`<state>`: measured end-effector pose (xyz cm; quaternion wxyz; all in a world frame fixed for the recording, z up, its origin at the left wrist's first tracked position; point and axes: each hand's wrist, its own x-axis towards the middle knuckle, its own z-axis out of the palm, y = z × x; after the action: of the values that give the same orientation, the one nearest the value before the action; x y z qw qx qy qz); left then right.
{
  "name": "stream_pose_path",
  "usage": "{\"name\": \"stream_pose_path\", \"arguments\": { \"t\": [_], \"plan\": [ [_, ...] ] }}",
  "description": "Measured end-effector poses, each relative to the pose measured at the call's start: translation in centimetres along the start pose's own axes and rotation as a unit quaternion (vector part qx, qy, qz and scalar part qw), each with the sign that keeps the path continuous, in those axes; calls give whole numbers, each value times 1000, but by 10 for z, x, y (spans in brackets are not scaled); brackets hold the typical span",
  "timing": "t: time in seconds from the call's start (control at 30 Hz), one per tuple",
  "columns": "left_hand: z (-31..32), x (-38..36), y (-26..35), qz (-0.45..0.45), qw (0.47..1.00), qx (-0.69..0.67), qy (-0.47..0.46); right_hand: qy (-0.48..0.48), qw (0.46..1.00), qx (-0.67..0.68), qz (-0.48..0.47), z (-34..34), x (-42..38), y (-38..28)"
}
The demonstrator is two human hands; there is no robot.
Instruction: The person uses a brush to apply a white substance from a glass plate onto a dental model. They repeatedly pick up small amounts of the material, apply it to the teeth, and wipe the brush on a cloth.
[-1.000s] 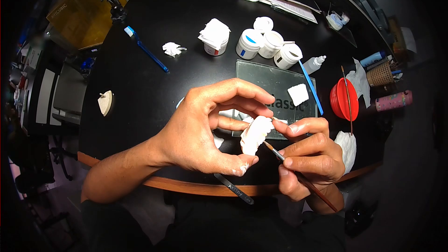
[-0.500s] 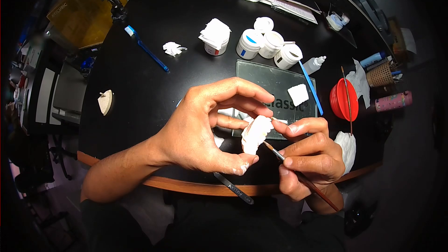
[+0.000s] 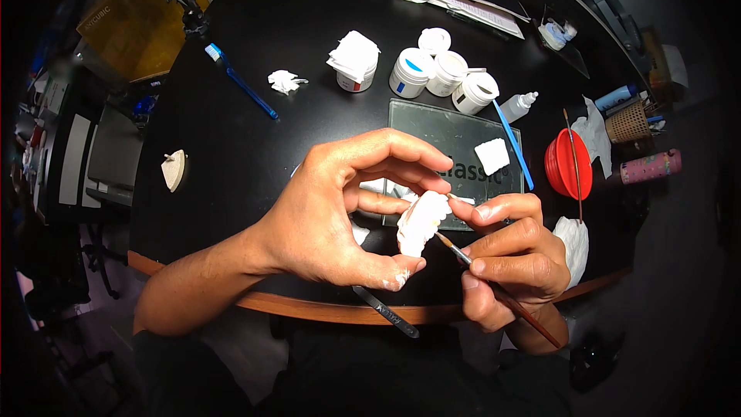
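Observation:
My left hand (image 3: pixel 320 205) curls round a small white dental model (image 3: pixel 417 225), gripping it between thumb and fingers. Bright light washes out much of its surface, and white residue shows on my thumb. A thin paintbrush (image 3: pixel 502 299) with a reddish-brown handle is pinched in my right hand (image 3: pixel 513 259). Its fine tip is at the model's right edge; whether it touches cannot be made out. The right index fingertip is also close to the model's upper right side. Beneath both hands lies a dark glass slab (image 3: pixel 432 127) with lettering, partly hidden by the fingers.
White jars (image 3: pixel 413 73) cluster behind the slab, near a dropper bottle (image 3: pixel 519 106). A blue stick (image 3: pixel 513 144) and folded white pad (image 3: pixel 492 156) lie on it. Right stands a red bowl (image 3: pixel 559 166) with another brush across it. A toothbrush (image 3: pixel 243 83) and plaster piece (image 3: pixel 174 171) lie left.
Both hands keep nearly the same pose. The model has tilted or shifted very slightly left, and the brush tip stays at its right edge.

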<state>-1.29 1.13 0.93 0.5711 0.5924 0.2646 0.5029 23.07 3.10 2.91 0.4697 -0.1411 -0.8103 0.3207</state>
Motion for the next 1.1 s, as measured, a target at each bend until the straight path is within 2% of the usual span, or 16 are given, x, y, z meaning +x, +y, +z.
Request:
{"name": "stream_pose_path", "arguments": {
  "t": [1.1],
  "plan": [
    [-1,0,2,-8,1000,25,0,-10,1000,-3,-20,3,-3,-1]
  ]
}}
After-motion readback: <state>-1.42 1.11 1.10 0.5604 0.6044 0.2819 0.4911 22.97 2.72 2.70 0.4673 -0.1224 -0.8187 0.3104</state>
